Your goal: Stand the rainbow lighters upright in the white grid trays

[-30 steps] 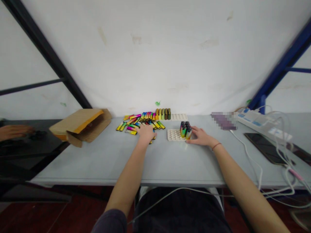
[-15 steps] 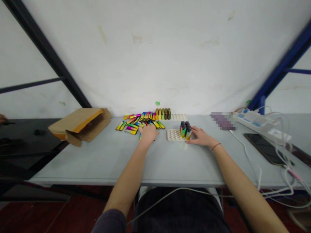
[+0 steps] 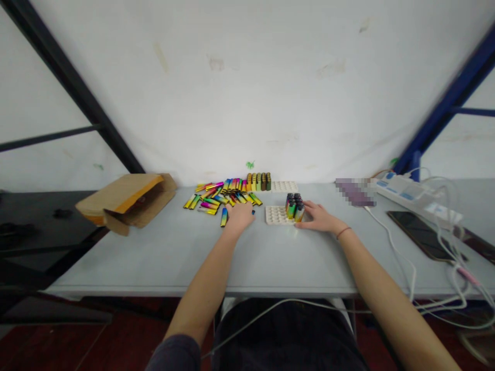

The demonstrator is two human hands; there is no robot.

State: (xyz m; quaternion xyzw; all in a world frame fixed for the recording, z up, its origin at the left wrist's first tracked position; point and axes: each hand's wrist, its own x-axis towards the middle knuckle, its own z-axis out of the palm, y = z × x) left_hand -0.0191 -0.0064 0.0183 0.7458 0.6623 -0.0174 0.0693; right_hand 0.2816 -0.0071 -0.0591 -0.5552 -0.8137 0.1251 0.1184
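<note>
My left hand point(image 3: 240, 217) is closed at the front of a loose pile of shiny, rainbow-coloured lighters point(image 3: 211, 205). The end of a lighter point(image 3: 253, 212) shows beside its thumb; the curled fingers hide the rest. A blue-and-yellow lighter point(image 3: 224, 217) lies just left of that hand. My right hand point(image 3: 320, 217) grips the right end of a white tray with round holes point(image 3: 275, 215), thumb at the front corner and fingers along the side. Several dark-topped lighters point(image 3: 294, 207) stand upright at that end, against the fingers.
Behind stands a block of upright lighters point(image 3: 259, 181) in another white tray point(image 3: 285, 186). An open cardboard box point(image 3: 124, 198) lies at left. At right are a blurred purple item point(image 3: 353, 192), a power strip point(image 3: 417, 198), a dark tablet point(image 3: 423, 236) and tangled white cables point(image 3: 462, 288).
My left hand has drawn slightly nearer and to the right, its fingers now more curled. The blue-and-yellow lighter beside it is now uncovered. My right hand stays at the tray.
</note>
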